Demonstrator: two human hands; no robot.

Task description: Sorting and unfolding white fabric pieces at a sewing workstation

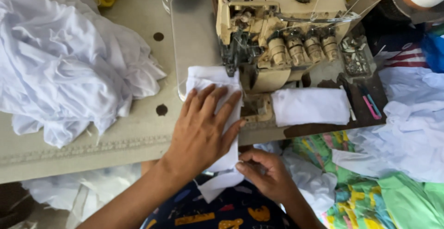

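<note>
1. My left hand (203, 127) lies flat, fingers spread, pressing the white fabric strip (213, 83) onto the grey table (138, 132); it grips nothing.
2. The strip's far end sits under the presser foot of the beige sewing machine (282, 30); its near end hangs over the table edge.
3. My right hand (266, 173), below the edge, pinches the hanging end between thumb and fingers.
4. A white cloth heap (60, 62) lies left; a folded white piece (310, 106) lies beside the machine.
</note>
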